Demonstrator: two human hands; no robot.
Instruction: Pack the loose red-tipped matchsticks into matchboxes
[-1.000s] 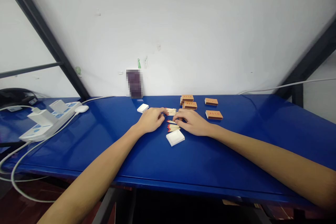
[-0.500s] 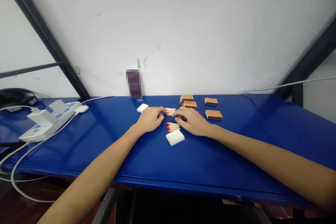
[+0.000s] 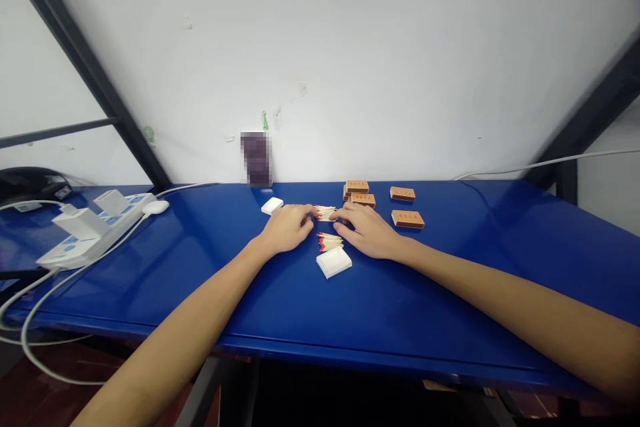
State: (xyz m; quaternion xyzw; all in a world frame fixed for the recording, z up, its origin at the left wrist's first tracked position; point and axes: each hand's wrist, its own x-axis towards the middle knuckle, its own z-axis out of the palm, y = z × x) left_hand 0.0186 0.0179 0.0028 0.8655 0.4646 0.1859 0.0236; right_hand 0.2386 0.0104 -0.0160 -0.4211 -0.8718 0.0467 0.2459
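A loose pile of red-tipped matches (image 3: 325, 213) lies on the blue table between my two hands. At its left end, by the red heads, the bent fingertips of my left hand (image 3: 290, 225) touch or nearly touch it, thumb apart. My right hand (image 3: 367, 230) is at the other end, its index finger at the match ends and its thumb held away from it. Neither hand visibly grips a match. Just nearer to me is a second bunch of matches (image 3: 331, 242). In front of that rests a white matchbox tray (image 3: 334, 263), and another white tray (image 3: 273, 205) sits beyond my left hand.
Several orange matchboxes stand behind and right of my right hand, some stacked (image 3: 357, 186), others single (image 3: 407, 219). A power strip (image 3: 95, 230) with chargers and white cables occupies the left side. A blurred dark object (image 3: 257, 160) leans on the wall.
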